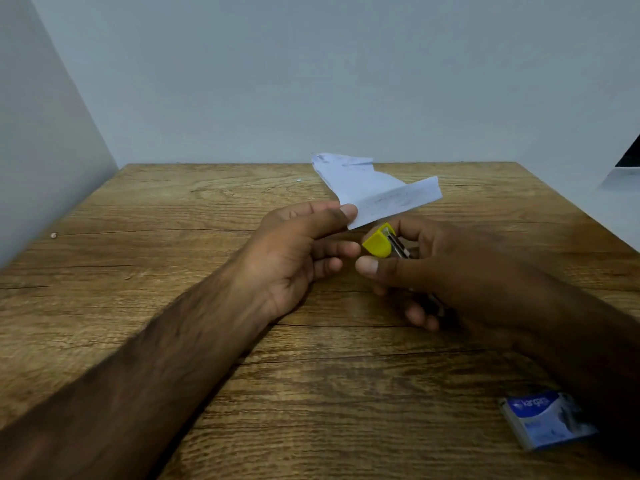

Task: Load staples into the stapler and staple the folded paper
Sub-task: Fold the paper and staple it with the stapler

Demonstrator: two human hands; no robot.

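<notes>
My left hand [304, 251] pinches the near corner of a folded white paper [372, 190] between thumb and forefinger and holds it up above the table. My right hand [426, 268] grips a small yellow stapler [379, 242], its yellow head pointing toward the paper's lower edge. The stapler's metal part shows beside the yellow cap; most of its body is hidden in my fingers. The stapler head sits just below and apart from the paper's held corner.
A blue and white staple box [549, 422] lies on the wooden table [173, 271] at the near right, beside my right forearm. Grey walls close off the table's far and left sides. A dark object shows at the far right edge.
</notes>
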